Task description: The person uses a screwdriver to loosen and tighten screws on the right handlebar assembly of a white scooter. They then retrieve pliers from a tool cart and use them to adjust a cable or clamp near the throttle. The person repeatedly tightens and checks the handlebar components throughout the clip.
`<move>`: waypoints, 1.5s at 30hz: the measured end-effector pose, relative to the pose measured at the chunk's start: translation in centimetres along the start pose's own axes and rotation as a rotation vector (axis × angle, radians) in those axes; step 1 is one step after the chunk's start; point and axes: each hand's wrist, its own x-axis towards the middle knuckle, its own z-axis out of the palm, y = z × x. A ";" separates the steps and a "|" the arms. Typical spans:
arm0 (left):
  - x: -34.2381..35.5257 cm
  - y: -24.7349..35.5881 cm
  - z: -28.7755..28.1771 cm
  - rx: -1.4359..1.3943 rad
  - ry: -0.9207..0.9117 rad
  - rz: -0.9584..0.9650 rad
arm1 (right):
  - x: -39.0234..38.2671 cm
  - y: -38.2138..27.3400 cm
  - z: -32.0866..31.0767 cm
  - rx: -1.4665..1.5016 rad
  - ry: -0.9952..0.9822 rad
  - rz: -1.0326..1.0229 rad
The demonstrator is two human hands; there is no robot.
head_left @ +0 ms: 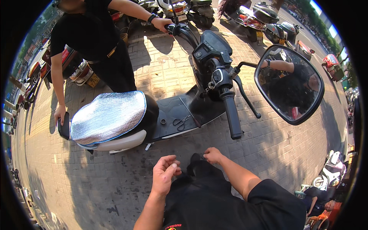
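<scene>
My left hand [165, 174] is raised in front of my dark shirt, its fingers curled and the thumb pressed toward them; whatever they hold, if anything, is too small to see. To its right my right hand [213, 156] pinches its fingertips together, and I cannot make out anything between them. Both hands are apart from the electric scooter [168, 107] before me. On its black footboard lie a pair of scissors [181, 122], a small dark roll [163, 121] and a thin rod-like tool [194, 119]. A silver quilted cover [111, 115] with blue edging lies over the seat.
Beyond the scooter a person in black [88, 34] holds the far handlebar and the rear grab rail [64, 126]. The near handlebar grip [231, 115], brake lever [247, 97] and mirror [289, 84] stick out toward me. Parked scooters [249, 19] line the paved ground behind.
</scene>
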 end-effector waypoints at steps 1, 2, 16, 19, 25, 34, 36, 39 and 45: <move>0.6 0.2 -0.3 0.016 -0.015 -0.001 | 0.2 -0.3 0.3 0.023 0.009 0.021; 1.4 0.5 -0.7 0.031 -0.031 -0.001 | 0.6 -0.8 0.6 0.031 0.014 0.013; 7.9 3.8 -11.4 0.018 -0.015 -0.127 | 5.9 -13.1 6.1 0.121 0.192 -0.110; 9.1 3.2 -14.2 0.104 -0.089 -0.206 | 6.1 -12.7 7.5 0.185 0.175 0.024; 9.6 0.4 -20.4 0.204 -0.023 -0.419 | 8.6 -11.6 11.7 0.353 0.183 0.125; 10.9 0.5 -20.3 0.325 -0.180 -0.442 | 3.6 -9.2 19.1 0.238 0.238 -0.031; 11.5 0.7 -19.6 0.369 -0.271 -0.443 | 0.5 -6.7 20.2 0.298 0.283 0.078; 11.5 0.0 -19.6 0.540 -0.430 -0.464 | -1.9 -3.7 21.2 0.406 0.358 0.290; 10.5 -4.5 -23.5 0.604 -0.428 -0.541 | 6.2 -4.2 21.1 0.551 0.385 0.195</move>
